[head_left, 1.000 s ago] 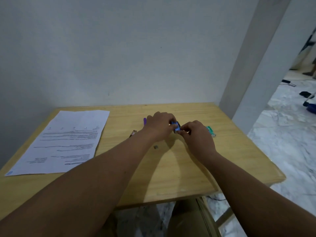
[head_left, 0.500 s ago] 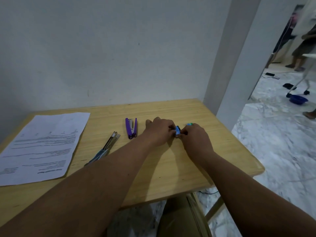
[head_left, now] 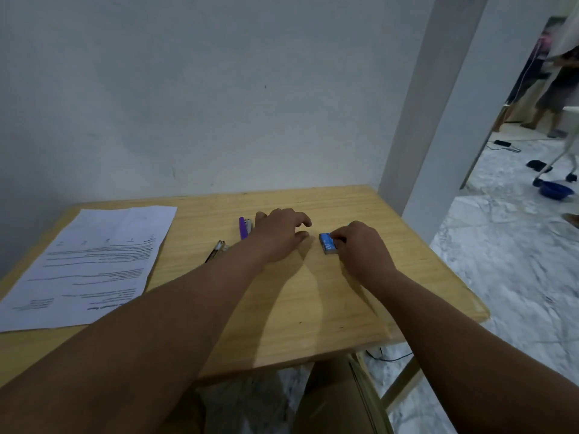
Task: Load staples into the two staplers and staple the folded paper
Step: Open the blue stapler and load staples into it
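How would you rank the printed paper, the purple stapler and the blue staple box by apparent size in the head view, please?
1. Printed paper, by far the largest.
2 and 3. Blue staple box and purple stapler: unsure, since the left hand hides part of the stapler.

Wooden table (head_left: pixel 282 308) against wall. On it: printed paper (head_left: pixel 91 264) at left, purple stapler (head_left: pixel 243 227), metal stapler (head_left: pixel 216 249), blue staple box (head_left: pixel 327 244).
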